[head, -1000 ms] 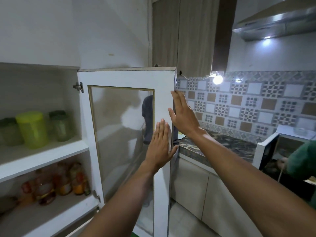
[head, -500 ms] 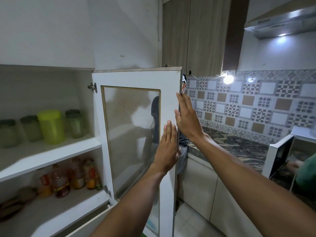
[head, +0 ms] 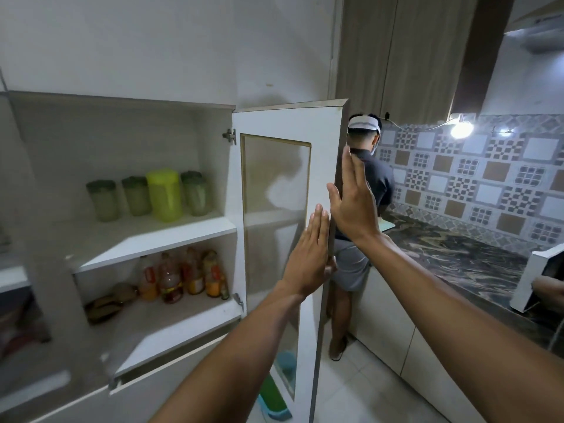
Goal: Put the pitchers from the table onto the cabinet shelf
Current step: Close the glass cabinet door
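At cabinet door edge | L hand flat, fingers straight, on door face | R hand flat, prob. touching edge

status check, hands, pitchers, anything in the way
Both hands open and empty: left hand flat on cabinet door, right hand at its edge. Green pitcher on upper shelf among lidded jars. Door open; person stands behind it.

White walls meet a patterned tile backsplash lit by a bare bulb above a dark marbled counter, with wooden upper cupboards and a pale tiled floor.
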